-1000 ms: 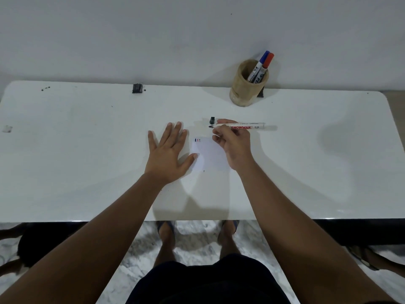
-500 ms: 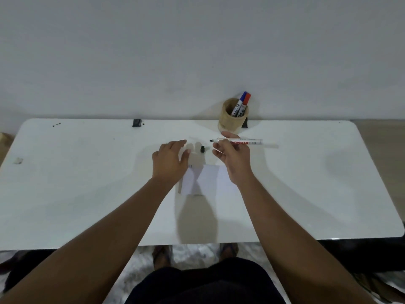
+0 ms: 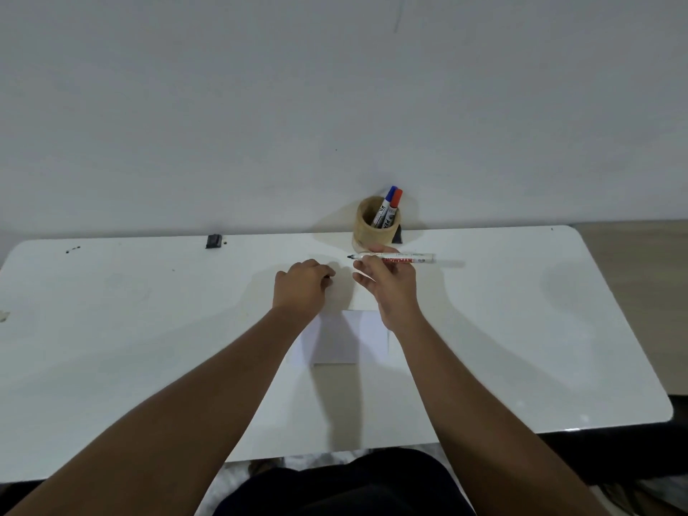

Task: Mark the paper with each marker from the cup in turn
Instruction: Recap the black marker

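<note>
A small white paper [image 3: 342, 340] lies on the white table [image 3: 149, 329] between my forearms. My right hand [image 3: 391, 288] holds an uncapped white marker [image 3: 407, 258] level above the table, its dark tip pointing left. My left hand [image 3: 299, 290] rests just left of it with its fingers curled down onto the marker's small black cap [image 3: 328, 278], which barely shows at the fingertips. A tan cup [image 3: 366, 232] stands at the table's back edge, holding a blue-capped marker [image 3: 385, 204] and a red-capped marker [image 3: 395, 202].
A small black clip [image 3: 213, 240] sits on the back edge to the left. Another dark piece [image 3: 397, 234] shows behind the cup. A plain wall rises right behind the table. My legs and the floor show below the near edge.
My left hand lifted off the paper, moved forward and curled its fingers over the black cap. The right hand rose off the paper with the marker. The view pulled back.
</note>
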